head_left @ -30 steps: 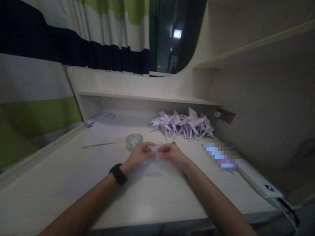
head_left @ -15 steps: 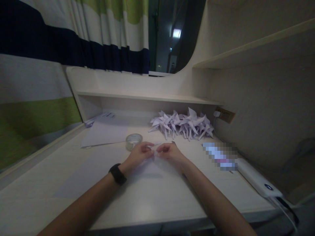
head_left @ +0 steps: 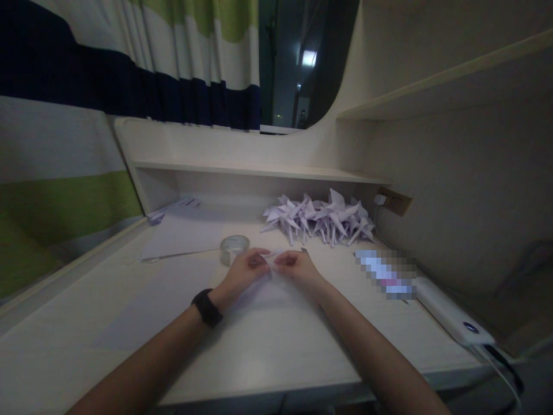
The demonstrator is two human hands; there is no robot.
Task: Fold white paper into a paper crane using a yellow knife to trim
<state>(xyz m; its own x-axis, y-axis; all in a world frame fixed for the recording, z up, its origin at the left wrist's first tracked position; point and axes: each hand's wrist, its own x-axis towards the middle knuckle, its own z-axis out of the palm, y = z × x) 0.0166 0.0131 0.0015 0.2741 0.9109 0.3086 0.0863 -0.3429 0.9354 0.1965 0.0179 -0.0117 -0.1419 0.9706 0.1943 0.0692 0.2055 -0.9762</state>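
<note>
Pinwheels (head_left: 319, 218) behind hands (head_left: 300, 271), tape roll (head_left: 225, 252) left

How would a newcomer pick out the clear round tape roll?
On the pale wood-grained desk, find the left hand with a black band at its wrist. Just beyond that hand sits the clear round tape roll: a ring, unlike the flat white paper sheets.

I see a pale desk (head_left: 276, 360) carrying white sheets (head_left: 185, 230) at left and a tape roll (head_left: 234, 241) near the middle. Paper pinwheels (head_left: 322, 216) crowd its back, a long white box (head_left: 451, 311) its right.
</note>
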